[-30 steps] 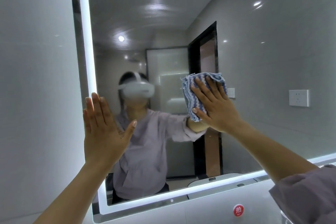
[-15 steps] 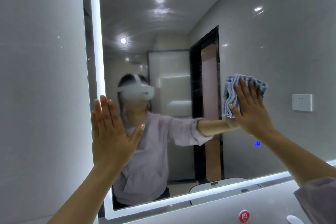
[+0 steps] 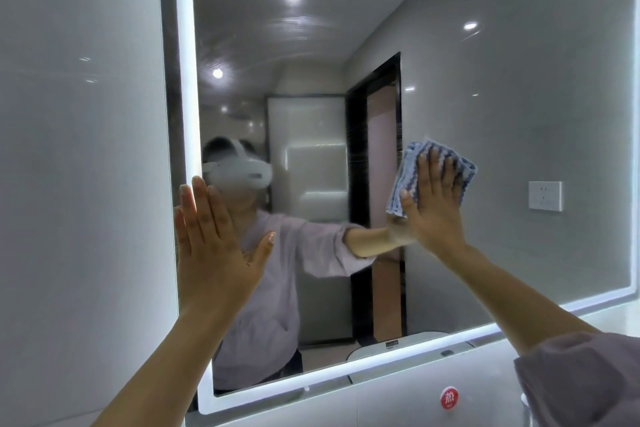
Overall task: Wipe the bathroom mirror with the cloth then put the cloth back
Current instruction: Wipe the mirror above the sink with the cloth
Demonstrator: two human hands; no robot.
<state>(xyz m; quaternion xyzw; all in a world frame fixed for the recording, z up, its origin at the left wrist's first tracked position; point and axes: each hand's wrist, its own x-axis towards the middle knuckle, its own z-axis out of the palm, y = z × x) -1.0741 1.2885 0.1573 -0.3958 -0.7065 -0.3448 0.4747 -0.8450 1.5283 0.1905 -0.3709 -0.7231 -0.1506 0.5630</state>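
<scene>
My right hand (image 3: pixel 433 215) lies flat, fingers straight and spread, pressing the folded blue cloth (image 3: pixel 410 165) against the mirror (image 3: pixel 519 107) near its middle. A wide palm keeps the whole pad on the glass. My left hand (image 3: pixel 214 253) is flat too, holding nothing, raised at the lit left edge, I'd judge to steady me.

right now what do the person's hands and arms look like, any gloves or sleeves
Both hands are bare: the left hand and right hand show no gloves, rings or watch. The forearms are uncovered. A loose, pale mauve sleeve covers the right arm from about the elbow up.
</scene>
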